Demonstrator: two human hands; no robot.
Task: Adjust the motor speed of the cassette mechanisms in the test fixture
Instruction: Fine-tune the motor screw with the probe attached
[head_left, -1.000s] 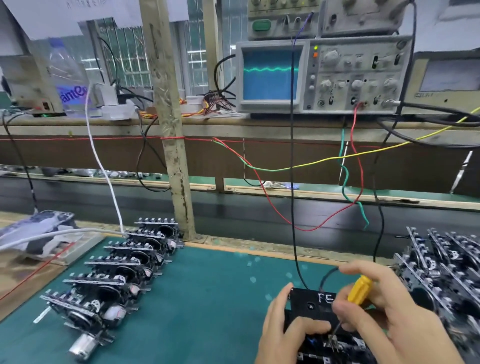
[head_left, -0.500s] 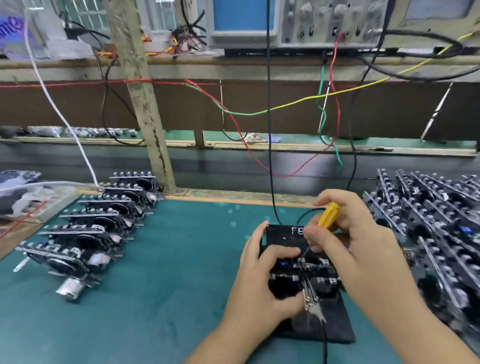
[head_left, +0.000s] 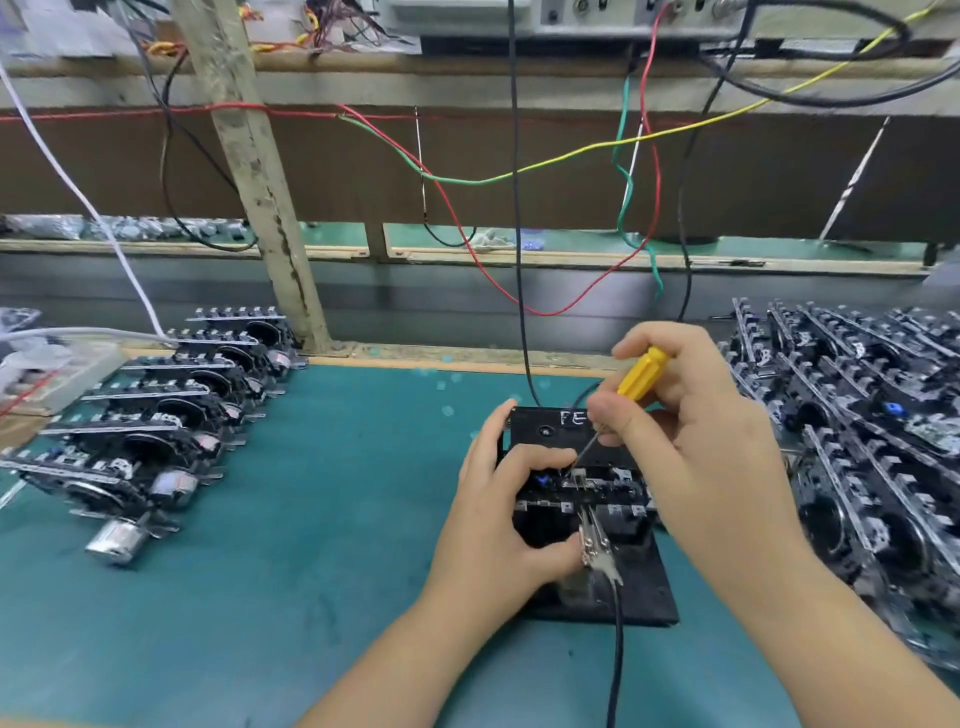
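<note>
Cassette mechanism (head_left: 582, 488) sits gripped under left hand (head_left: 498, 519), beside right hand (head_left: 691, 431).

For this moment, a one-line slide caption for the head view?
Right hand turns yellow screwdriver in fixtured mechanism; left hand steadies it.

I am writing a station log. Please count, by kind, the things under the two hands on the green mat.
Yellow-handled screwdriver: 1
Black test fixture: 1
Cassette mechanism in the fixture: 1
Metal clip on a black lead: 1
Total: 4
</note>
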